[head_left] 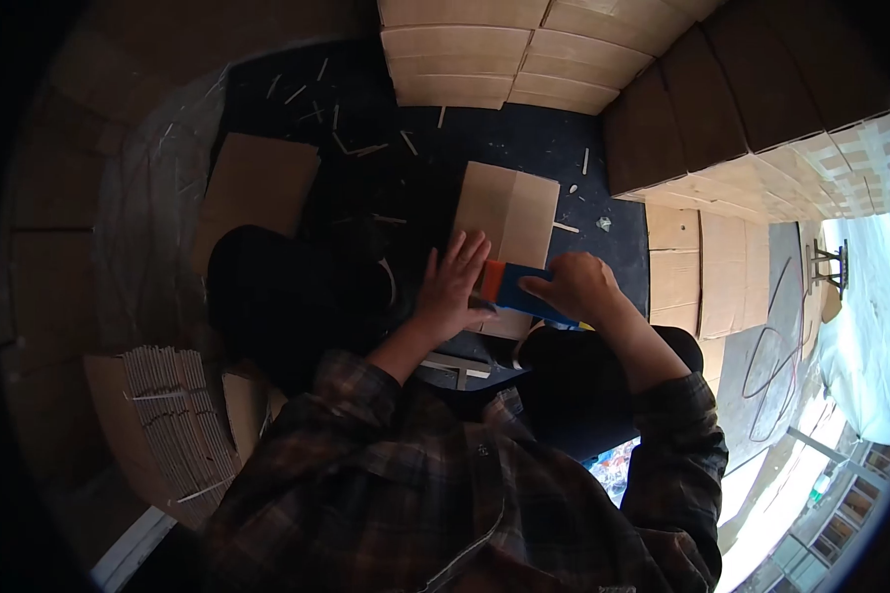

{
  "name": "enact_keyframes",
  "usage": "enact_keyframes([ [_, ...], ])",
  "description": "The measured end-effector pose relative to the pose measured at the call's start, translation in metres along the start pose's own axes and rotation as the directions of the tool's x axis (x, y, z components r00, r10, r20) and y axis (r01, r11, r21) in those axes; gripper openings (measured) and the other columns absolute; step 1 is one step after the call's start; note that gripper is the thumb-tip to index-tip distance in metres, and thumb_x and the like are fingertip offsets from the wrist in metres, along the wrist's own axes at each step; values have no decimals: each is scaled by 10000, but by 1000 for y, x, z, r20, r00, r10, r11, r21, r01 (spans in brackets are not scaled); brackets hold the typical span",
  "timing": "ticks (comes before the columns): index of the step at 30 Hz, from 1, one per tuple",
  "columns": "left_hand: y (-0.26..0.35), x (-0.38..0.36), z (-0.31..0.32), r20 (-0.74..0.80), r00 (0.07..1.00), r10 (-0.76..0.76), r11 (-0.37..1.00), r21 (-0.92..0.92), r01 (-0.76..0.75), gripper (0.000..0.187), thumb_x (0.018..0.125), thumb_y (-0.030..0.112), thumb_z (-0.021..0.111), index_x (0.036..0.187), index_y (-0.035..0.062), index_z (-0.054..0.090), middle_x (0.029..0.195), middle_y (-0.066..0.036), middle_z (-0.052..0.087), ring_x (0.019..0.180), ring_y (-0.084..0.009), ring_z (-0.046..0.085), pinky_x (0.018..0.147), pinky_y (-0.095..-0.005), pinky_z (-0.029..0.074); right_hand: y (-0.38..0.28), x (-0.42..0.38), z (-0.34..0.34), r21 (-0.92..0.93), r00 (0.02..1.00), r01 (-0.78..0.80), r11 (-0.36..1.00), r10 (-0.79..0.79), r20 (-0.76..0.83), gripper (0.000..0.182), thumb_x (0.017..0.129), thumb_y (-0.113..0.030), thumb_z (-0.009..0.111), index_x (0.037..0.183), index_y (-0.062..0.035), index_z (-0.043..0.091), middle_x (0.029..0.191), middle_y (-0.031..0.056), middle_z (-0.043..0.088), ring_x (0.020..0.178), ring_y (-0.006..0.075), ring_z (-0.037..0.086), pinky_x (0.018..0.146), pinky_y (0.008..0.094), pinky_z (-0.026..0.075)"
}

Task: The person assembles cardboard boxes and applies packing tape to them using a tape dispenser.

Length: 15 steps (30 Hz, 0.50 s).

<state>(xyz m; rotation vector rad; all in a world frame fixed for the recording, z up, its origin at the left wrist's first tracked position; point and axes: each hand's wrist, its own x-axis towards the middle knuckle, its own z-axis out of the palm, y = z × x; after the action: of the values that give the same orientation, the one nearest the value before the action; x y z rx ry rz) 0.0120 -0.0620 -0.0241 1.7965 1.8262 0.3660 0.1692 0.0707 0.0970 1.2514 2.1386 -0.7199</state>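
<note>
A brown cardboard carton (509,212) lies in front of me between my knees, its top marked by a straight seam. My right hand (579,287) is closed around a blue hand tool (517,290) with an orange end, held low across the near part of the carton. What kind of tool it is, I cannot tell. On the carton's left side rests my left hand (451,285), fingers spread and the thumb reaching toward the orange end. It holds nothing.
Cartons (455,59) are stacked at the back, with another row (742,168) to the right. A cardboard piece (257,188) lies at left, and a strapped bundle of flat cardboard (173,415) stands at lower left. Thin scraps (334,117) litter the dark floor (396,148).
</note>
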Motion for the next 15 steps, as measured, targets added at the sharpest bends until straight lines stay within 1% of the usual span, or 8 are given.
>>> enact_keyframes([
  [2, 2, -3, 1, 21, 1000, -17, 1000, -6, 18, 1175, 643, 437, 835, 1524, 173, 102, 1598, -30, 76, 1477, -251, 43, 1146, -612, 105, 6, -5, 5, 13, 1000, -2, 1000, 2, 11, 550, 844, -546, 621, 904, -8, 720, 836, 172, 697, 821, 286, 697, 778, 384, 541],
  [4, 2, 2, -2, 15, 999, -33, 999, -6, 33, 1172, 645, 435, 834, 1524, 178, 102, 1598, -20, 77, 1479, -243, 33, 1145, -613, 102, 18, -7, 2, 230, 998, 54, 972, -59, 12, 514, 833, -522, 651, 950, -27, 726, 828, 175, 697, 805, 284, 697, 766, 375, 539],
  [5, 4, 1, -3, 16, 999, -43, 999, -5, 43, 1168, 638, 429, 836, 1523, 181, 115, 1598, -18, 83, 1478, -242, 41, 1143, -615, 104, 24, -9, 3, 230, 998, 56, 971, -60, 10, 514, 833, -522, 651, 950, -27, 726, 828, 175, 697, 805, 284, 697, 766, 375, 539],
  [7, 5, 2, -3, 20, 998, -52, 999, -2, 52, 1164, 632, 423, 839, 1522, 184, 127, 1597, -17, 90, 1478, -241, 48, 1141, -617, 106, 36, -17, 8, 384, 993, 108, 917, -116, -2, 482, 826, -496, 675, 970, -39, 726, 810, 179, 693, 793, 277, 696, 757, 363, 538],
  [11, 2, 1, -1, -8, 999, -42, 998, -38, 42, 1155, 604, 417, 846, 1515, 169, 180, 1592, -20, 130, 1475, -249, 77, 1130, -627, 120, 80, -40, 4, 404, 995, 95, 910, -83, -46, 467, 817, -466, 702, 962, -22, 721, 822, 174, 696, 785, 271, 697, 749, 356, 540],
  [13, 1, 2, 1, -15, 999, -35, 999, -39, 34, 1152, 597, 418, 846, 1512, 161, 195, 1590, -22, 143, 1474, -256, 87, 1125, -632, 126, 115, -52, 3, 390, 991, 102, 915, -59, -120, 453, 800, -436, 734, 959, -12, 719, 834, 170, 701, 779, 273, 698, 736, 355, 542],
  [14, 0, 2, 2, -23, 999, -27, 999, -26, 26, 1151, 599, 428, 841, 1512, 155, 196, 1589, -25, 147, 1473, -263, 92, 1119, -639, 131, 128, -58, 3, 394, 992, 97, 914, -55, -117, 453, 800, -436, 734, 959, -12, 719, 834, 170, 701, 779, 274, 698, 736, 355, 542],
  [15, 0, 2, 3, -33, 999, -19, 1000, -13, 19, 1151, 600, 438, 836, 1512, 148, 197, 1588, -27, 150, 1471, -270, 97, 1113, -647, 136, 139, -63, 2, 386, 993, 81, 919, -42, -108, 446, 804, -409, 742, 996, -8, 710, 843, 171, 702, 767, 264, 696, 740, 353, 548],
])
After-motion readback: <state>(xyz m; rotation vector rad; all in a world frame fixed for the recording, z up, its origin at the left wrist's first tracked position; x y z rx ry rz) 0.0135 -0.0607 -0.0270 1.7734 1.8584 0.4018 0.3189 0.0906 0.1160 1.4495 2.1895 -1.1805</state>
